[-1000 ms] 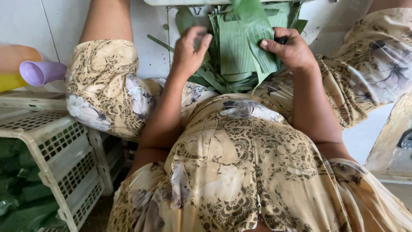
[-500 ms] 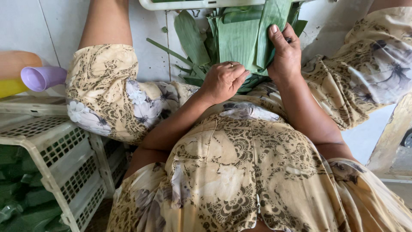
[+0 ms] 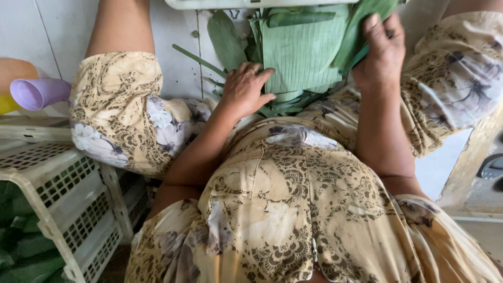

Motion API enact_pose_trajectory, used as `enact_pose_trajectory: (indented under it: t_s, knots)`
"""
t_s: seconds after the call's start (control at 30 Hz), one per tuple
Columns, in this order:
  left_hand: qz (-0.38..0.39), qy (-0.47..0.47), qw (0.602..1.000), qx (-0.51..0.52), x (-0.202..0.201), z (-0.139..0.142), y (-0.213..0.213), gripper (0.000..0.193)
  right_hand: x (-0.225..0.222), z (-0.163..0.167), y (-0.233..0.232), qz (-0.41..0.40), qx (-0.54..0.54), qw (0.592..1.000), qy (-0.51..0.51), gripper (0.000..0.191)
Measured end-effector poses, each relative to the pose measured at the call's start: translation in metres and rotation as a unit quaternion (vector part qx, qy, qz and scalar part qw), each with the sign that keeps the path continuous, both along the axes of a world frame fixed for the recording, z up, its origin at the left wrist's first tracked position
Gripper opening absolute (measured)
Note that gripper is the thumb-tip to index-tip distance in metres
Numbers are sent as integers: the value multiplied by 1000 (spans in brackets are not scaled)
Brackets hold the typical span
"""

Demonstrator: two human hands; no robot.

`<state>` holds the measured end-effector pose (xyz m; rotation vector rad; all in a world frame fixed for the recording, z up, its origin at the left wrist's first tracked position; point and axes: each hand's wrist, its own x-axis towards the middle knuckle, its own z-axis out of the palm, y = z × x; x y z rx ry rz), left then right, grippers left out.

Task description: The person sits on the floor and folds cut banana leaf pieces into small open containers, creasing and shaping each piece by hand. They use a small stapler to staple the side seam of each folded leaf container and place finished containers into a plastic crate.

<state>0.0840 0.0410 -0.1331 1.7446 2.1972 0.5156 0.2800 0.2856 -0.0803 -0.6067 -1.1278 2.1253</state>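
Observation:
A stack of green banana leaf pieces (image 3: 301,55) lies between my knees on the white tiled floor. My left hand (image 3: 245,90) rests fingers-down on the stack's lower left corner, fingers slightly spread. My right hand (image 3: 383,50) grips the right side of the stack and a folded leaf strip (image 3: 367,21) that rises toward the top edge. A loose oval leaf (image 3: 225,39) lies at the stack's left. My patterned beige dress covers my lap and both knees.
A white slotted plastic crate (image 3: 63,194) with green leaves inside stands at the lower left. A purple plastic cup (image 3: 39,93) lies on its side at the far left beside an orange and yellow container (image 3: 13,78). A white tray edge (image 3: 251,4) crosses the top.
My left hand dropped back toward my lap, then returned to the leaf stack's lower left. My right hand slid up along the stack's right side. The view moved closer to the leaves.

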Motion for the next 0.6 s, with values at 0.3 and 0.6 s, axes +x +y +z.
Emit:
enact_pose_trajectory:
  t_s: [0.3,0.6]
  knots:
    - [77,-673,707,201,-8,36,18,39,-40,-19,-94,220,-31,954,-203,19]
    - [213,-735,603,226,-9,2,15,29,-100,51,-37,93,575,766,-273,13]
